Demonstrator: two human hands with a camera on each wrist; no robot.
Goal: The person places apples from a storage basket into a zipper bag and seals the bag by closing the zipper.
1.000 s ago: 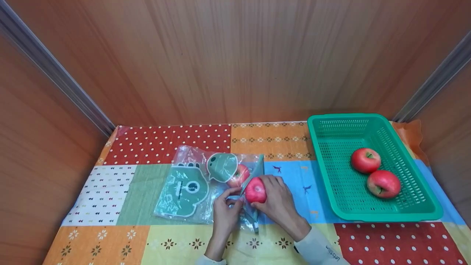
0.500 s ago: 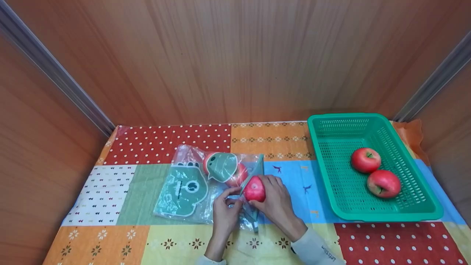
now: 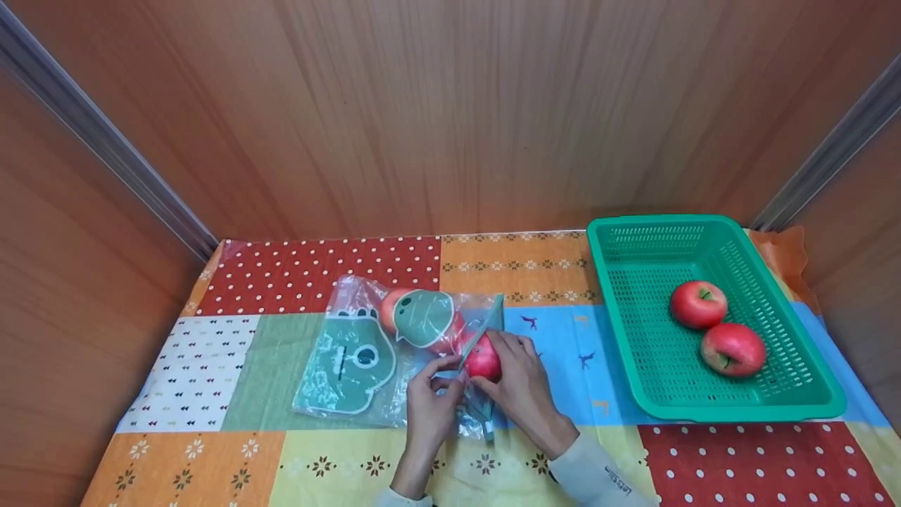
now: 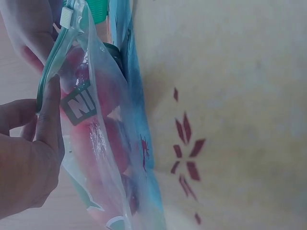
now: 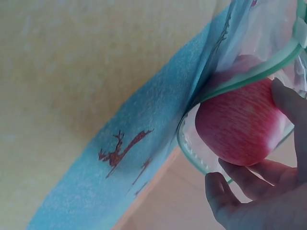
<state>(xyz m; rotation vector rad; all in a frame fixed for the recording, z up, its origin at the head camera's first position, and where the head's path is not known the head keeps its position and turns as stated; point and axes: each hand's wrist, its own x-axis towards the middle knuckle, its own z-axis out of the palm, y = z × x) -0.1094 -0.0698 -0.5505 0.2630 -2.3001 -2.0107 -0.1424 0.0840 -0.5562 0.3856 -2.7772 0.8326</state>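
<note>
A clear zip bag with green cartoon prints lies on the cloth, its mouth toward the right. My left hand pinches the green zip edge between thumb and fingers, holding the mouth apart. My right hand grips a red apple that sits partly inside the bag's opening, its far side behind the green rim. Deeper in the bag show a second apple and a third apple, both partly covered by the print. A white slider sits on the zip.
To the right stands a green perforated basket with two red apples in it. A patchwork cloth covers the table. Wood-grain panels rise behind and at both sides.
My right hand has moved slightly left, pushing its apple further into the bag mouth. Inside, an apple has shifted left and now shows beside the print. My left hand stays in place.
</note>
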